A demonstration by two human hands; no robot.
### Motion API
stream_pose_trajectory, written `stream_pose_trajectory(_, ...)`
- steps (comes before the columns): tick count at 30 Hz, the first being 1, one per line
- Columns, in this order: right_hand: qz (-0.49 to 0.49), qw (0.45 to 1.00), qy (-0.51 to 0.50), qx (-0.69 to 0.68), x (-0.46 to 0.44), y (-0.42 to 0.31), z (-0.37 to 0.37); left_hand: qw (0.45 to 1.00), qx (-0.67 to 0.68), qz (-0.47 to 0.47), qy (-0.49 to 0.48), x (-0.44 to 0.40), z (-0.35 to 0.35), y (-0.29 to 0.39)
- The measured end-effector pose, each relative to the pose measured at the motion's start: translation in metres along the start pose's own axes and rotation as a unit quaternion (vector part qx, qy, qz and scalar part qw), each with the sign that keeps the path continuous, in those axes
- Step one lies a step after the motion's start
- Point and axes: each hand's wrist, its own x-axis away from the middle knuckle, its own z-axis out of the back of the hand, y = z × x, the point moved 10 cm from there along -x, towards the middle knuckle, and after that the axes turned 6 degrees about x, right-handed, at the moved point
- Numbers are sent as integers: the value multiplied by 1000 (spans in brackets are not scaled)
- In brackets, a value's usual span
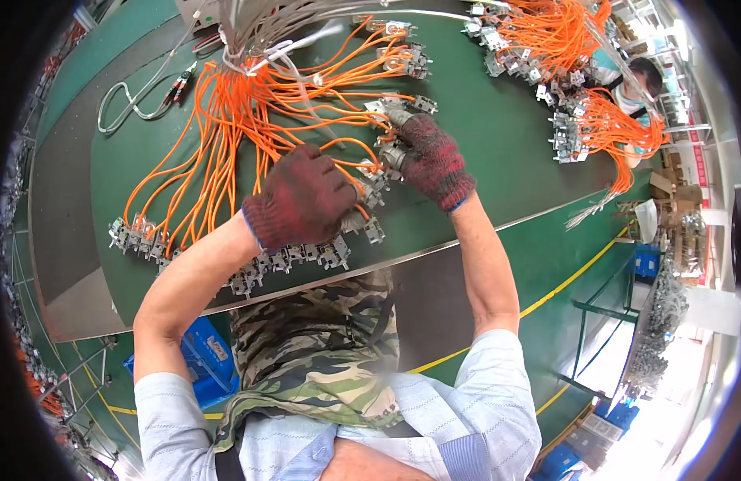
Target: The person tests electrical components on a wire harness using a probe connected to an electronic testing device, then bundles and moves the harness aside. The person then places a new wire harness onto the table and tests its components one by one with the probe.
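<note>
bright overall | white glare lower right | fisheye-bowed edges | black corners

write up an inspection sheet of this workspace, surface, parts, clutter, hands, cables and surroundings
surface: green tabletop, pale along its near edge
job's things: small metal fittings on the ends of orange cables
clutter: clip-ended grey lead lying at the left
hands: both gloved; left hand curled over the cables and fittings, right hand at fittings on the right; exact grip hidden
cables: orange ones fan out from one bundle, grey wires above it; second orange bundle at upper right
surroundings: another person at far right, blue bin below the near edge
</note>
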Motion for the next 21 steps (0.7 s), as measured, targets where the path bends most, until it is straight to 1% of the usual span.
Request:
stream_pose_trajectory(1,-8,1000,-7,-4,0,3,-3,1000,1,-6,-4,-1,-2,3)
stream_pose_trajectory(2,-13,1000,-15,-7,1,4,-6,991,-40,-26,121,1,20,11)
stream_pose_trajectory(3,11,999,4,42,0,0,-2,965,-81,-44,247,7,41,19)
stream_pose_trajectory(4,10,999,5,43,-3,0,1,961,-65,-14,267,0,54,16)
stream_pose_trajectory(5,24,999,7,35,-8,-2,3,961,-67,-16,268,-7,55,15)
stream_pose_trajectory(7,35,999,5,25,-9,-12,10,970,47,113,212,-22,41,-21)
stream_pose_trajectory(8,12,998,-31,48,-5,-16,8,975,55,174,126,-30,16,-38)
stream_pose_trajectory(9,-10,995,-64,73,-3,-19,6,971,91,189,117,-33,7,-45)
stream_pose_trajectory(10,23,996,-13,82,2,-31,16,964,130,204,107,-35,-2,-49)
stream_pose_trajectory(11,24,996,-14,84,3,-32,14,954,182,206,117,-34,-5,-54)
stream_pose_trajectory(13,-18,999,-6,29,6,-22,13,949,221,199,107,-32,-7,-53)
stream_pose_trajectory(14,-21,999,-6,29,6,-14,9,948,224,213,73,-31,-13,-57)
stream_pose_trajectory(16,-71,987,-31,-141,0,14,-7,904,350,221,105,-24,-24,-69)
stream_pose_trajectory(17,-135,965,-82,-210,0,29,-19,807,509,291,75,-24,-39,-77)
stream_pose_trajectory(18,-133,965,-81,-210,-5,30,-19,796,520,288,113,-28,-43,-88)
stream_pose_trajectory(19,-113,978,-73,-162,-12,28,-17,784,529,285,154,-32,-48,-102)
stream_pose_trajectory(20,-100,986,-67,-115,-13,27,-17,701,631,299,144,-35,-61,-104)
stream_pose_trajectory(21,-73,989,-56,-112,-14,29,-23,742,594,291,109,-40,-61,-108)
